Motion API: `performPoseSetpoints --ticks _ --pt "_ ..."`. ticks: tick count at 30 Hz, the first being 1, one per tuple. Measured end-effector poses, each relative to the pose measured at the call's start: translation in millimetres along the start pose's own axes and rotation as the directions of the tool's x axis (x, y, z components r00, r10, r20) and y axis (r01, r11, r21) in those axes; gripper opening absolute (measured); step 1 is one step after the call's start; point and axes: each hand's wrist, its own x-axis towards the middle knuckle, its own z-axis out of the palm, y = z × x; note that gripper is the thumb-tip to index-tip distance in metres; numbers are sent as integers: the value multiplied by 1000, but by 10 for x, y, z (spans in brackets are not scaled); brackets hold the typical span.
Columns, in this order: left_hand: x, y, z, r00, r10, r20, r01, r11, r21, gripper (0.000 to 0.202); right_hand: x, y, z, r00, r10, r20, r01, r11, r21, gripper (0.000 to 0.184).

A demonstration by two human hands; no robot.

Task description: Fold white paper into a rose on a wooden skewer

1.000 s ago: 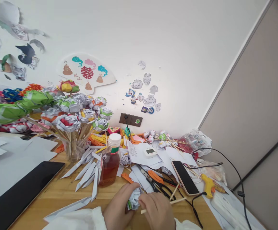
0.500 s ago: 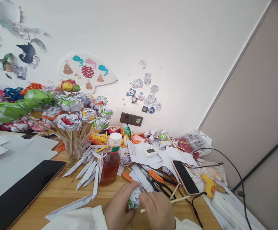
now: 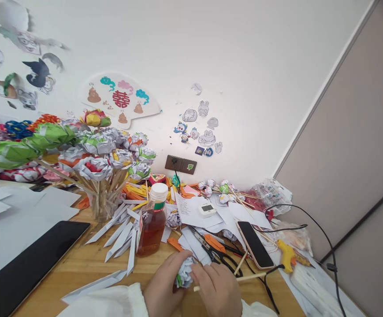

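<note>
Near the table's front edge my left hand [image 3: 166, 284] is closed around a white and green folded-paper flower [image 3: 184, 272]. My right hand [image 3: 217, 288] presses its fingertips against the flower's right side. Through the right hand's grip passes a thin wooden stick [image 3: 250, 277], its short end showing at the left and its longer end at the right. Whether the stick touches the flower is hidden. Just beyond the hands stand a bottle of reddish-brown liquid [image 3: 151, 226] with a white cap, and black-handled scissors [image 3: 226, 259] lying flat.
White folded paper strips [image 3: 118, 233] fan out left of the bottle. A clear vase [image 3: 102, 204] holds several paper flowers on sticks. A black tablet [image 3: 29, 268] lies at left. To the right are a phone [image 3: 255, 245], a yellow glue gun [image 3: 287, 255] and a looping black cable [image 3: 335, 246].
The stick's right end reaches slightly farther right and sits a little lower. Both hands hold nearly the same pose and place.
</note>
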Motion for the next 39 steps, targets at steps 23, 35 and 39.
performPoseSetpoints --ticks 23,35,39 --pt "15 74 -52 997 3 76 -4 1000 10 66 -88 43 9 919 257 301 -357 864 354 32" --pt "4 110 -69 994 5 109 -8 999 32 64 -49 38 -26 974 91 206 -128 976 175 40" --pt "7 126 -76 994 -1 111 -3 999 39 65 -45 32 -5 994 5 109 -12 998 66 30"
